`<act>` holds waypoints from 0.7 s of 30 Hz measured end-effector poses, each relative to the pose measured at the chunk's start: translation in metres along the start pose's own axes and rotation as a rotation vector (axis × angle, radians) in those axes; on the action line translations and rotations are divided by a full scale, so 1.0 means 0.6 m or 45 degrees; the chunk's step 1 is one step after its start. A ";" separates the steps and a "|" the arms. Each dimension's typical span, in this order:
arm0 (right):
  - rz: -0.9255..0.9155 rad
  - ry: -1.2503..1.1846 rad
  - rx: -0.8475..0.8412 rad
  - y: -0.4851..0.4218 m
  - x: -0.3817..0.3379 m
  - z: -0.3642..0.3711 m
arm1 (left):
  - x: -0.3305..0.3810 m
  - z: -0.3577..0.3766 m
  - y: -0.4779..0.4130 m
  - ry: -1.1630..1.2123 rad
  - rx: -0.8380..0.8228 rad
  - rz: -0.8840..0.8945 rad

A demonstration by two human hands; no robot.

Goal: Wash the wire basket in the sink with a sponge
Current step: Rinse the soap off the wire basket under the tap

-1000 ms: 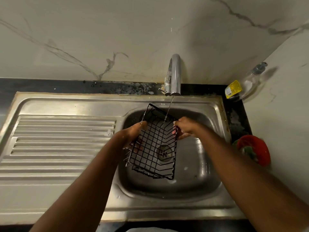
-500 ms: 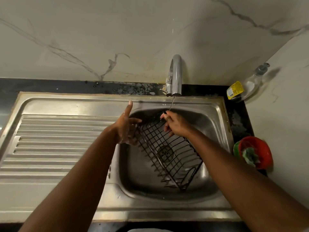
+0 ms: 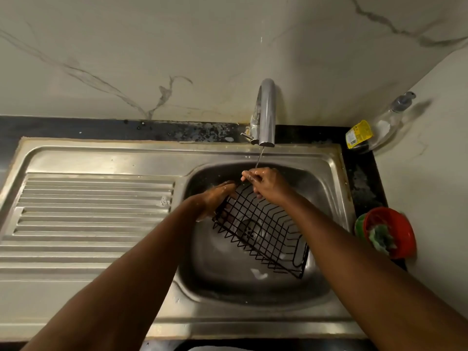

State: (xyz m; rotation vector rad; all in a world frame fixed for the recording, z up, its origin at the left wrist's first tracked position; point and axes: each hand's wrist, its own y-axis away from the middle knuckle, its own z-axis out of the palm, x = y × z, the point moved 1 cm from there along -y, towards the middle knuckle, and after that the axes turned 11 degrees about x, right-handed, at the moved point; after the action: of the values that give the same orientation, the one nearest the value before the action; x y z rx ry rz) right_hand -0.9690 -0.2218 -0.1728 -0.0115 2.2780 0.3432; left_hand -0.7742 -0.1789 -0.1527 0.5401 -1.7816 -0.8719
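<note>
Fingers [image 3: 249, 176] of right hand [image 3: 268, 184] are pinched on wire basket's [image 3: 268, 231] top corner; left hand [image 3: 215, 198] is laid flat along its side. Basket is held tilted in sink [image 3: 253, 295] under tap stream [image 3: 260, 157]. It should be turned so each wire gets flushed. Sponge [image 3: 379, 239] is parked in red bowl [image 3: 402, 224].

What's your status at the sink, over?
Right hand pinches wire basket rim under running tap; left hand rests against its side. Sponge lies in red bowl, right of sink.
</note>
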 end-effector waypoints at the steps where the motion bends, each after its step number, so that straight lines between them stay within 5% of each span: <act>1: -0.029 0.056 0.036 0.001 0.002 0.001 | 0.003 0.007 -0.004 -0.026 0.009 0.020; 7: -0.262 0.387 0.328 -0.003 0.019 -0.007 | 0.028 0.033 -0.007 0.016 0.020 0.018; 21: -0.271 0.548 -0.127 0.050 0.111 -0.034 | 0.006 -0.037 0.016 0.111 0.080 -0.144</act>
State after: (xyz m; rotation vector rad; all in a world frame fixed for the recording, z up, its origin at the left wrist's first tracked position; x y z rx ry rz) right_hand -1.0324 -0.1910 -0.2015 -0.4123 2.6485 0.3680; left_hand -0.7543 -0.1822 -0.1387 0.7154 -1.7167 -0.8590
